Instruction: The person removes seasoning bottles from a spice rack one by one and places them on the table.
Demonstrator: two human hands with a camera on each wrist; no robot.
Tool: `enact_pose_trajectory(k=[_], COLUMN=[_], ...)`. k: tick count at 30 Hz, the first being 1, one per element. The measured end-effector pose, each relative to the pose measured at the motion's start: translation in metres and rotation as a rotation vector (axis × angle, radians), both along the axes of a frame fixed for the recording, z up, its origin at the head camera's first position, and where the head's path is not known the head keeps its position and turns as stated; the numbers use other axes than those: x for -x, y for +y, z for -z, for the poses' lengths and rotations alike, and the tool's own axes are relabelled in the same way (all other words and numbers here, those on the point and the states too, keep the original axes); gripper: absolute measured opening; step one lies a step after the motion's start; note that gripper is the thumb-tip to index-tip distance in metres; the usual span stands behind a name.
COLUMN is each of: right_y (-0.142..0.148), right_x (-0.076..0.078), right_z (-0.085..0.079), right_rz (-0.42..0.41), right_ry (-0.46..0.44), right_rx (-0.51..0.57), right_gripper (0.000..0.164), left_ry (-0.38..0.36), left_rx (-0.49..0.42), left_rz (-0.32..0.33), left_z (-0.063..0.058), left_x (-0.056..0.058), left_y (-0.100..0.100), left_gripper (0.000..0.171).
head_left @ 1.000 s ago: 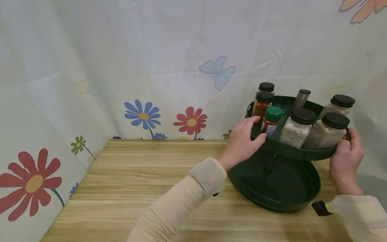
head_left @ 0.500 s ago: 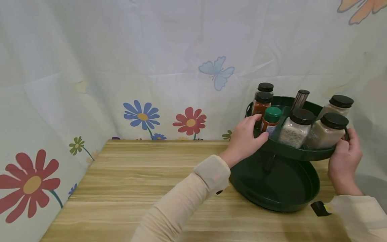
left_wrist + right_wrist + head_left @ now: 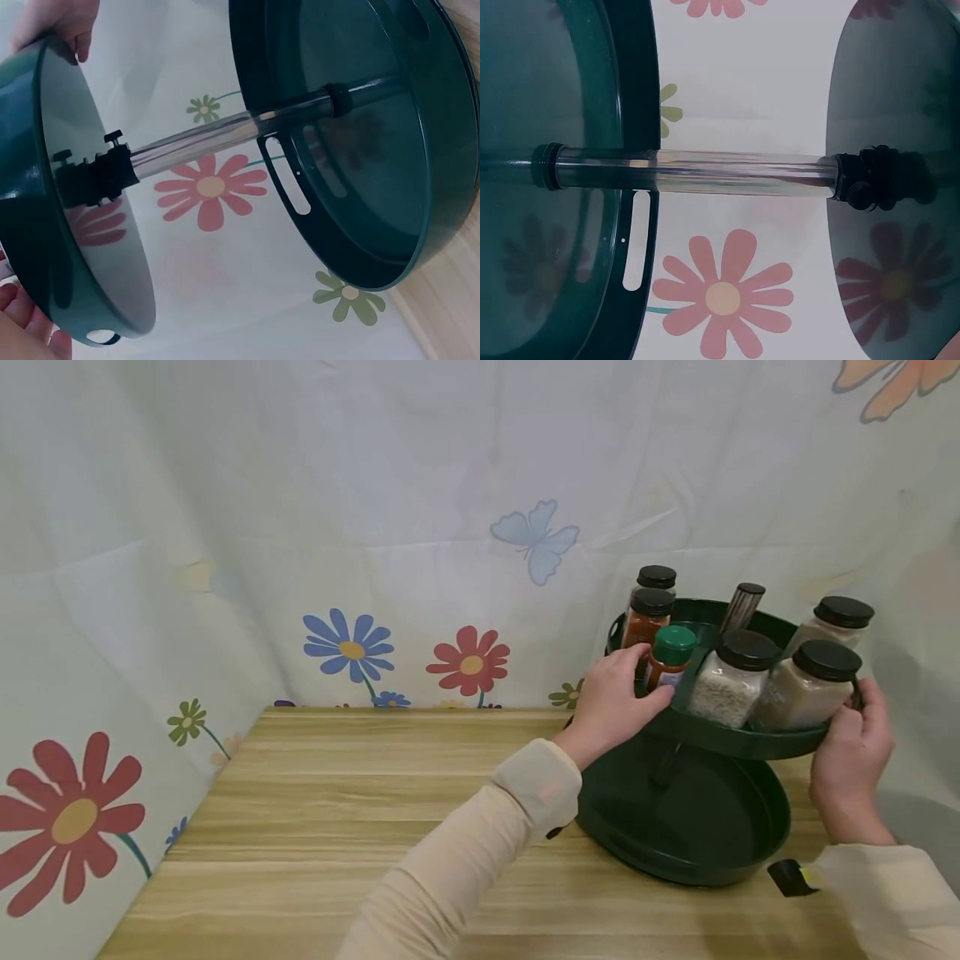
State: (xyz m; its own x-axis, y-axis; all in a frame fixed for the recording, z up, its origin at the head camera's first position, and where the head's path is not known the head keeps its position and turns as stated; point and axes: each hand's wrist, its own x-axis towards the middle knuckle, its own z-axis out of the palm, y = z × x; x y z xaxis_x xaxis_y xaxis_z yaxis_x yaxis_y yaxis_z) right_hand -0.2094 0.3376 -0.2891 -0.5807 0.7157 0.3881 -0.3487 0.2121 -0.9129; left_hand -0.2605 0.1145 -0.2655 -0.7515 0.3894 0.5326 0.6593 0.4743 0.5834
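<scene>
In the head view my left hand reaches over the rim of the upper green tray. Its thumb and index finger stand spread at the left side of a small green-capped spice bottle. The thumb tip overlaps the lower part of that bottle. My right hand grips the tray's rim at the right handle. Black-capped spice jars, one holding pale grains and one beige powder, stand in front on the tray. The left wrist view shows left-hand fingers along the tray's outer wall.
Below is the lower green tray, on a wooden table. A metal pole joins both tiers. Jars with orange-red contents stand back left on the top tier, and another jar back right. A patterned curtain hangs behind.
My left hand has moved to the right, its thumb closing in on the green-capped spice bottle. My right hand keeps its grip on the rim. The whole view shifts slightly.
</scene>
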Motion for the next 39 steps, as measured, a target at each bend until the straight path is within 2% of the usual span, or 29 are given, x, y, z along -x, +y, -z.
enact_pose_trajectory(k=[4,8,13,17,22,25,28,33,36,39], right_y=[0.000,0.001,0.001,0.001,0.000,0.001,0.001,0.000,0.000,0.000], right_x=[-0.001,-0.001,-0.001,-0.001,0.000,0.000,-0.001,0.000,-0.001,-0.001], right_z=[0.000,0.000,0.000,0.000,0.000,0.000,0.000,0.001,0.001,0.001], right_rz=[-0.014,-0.010,0.010,0.010,-0.002,-0.001,0.017,0.032,0.039,0.045], right_ry=[0.004,-0.005,-0.016,-0.006,0.001,0.002,-0.028,-0.070,-0.083,-0.088], right_rx=[-0.005,-0.026,-0.058,-0.042,-0.011,-0.010,-0.053,-0.113,-0.135,-0.134], right_gripper=[0.042,0.041,0.041,0.042,0.043,0.043,0.044,0.046,0.046,0.046], left_ry=[0.031,0.029,0.044,0.057,0.045,0.039,0.026,0.007,0.022,0.022], left_rx=[0.028,0.047,0.091,0.121,0.119,0.101,0.046,-0.088,-0.129,-0.174], left_rz=[-0.023,-0.045,-0.099,-0.143,-0.161,-0.158,-0.152,-0.143,-0.139,-0.108], left_z=[0.001,0.001,-0.002,-0.004,-0.005,-0.004,-0.002,0.000,-0.002,-0.007], left_x=[0.000,0.000,-0.002,-0.003,-0.003,-0.003,-0.003,-0.003,-0.003,-0.007], left_y=[0.003,0.006,0.011,0.015,0.016,0.016,0.016,0.017,0.017,0.017], left_gripper=[0.047,0.045,0.038,0.033,0.027,0.023,0.022,0.032,0.035,0.037])
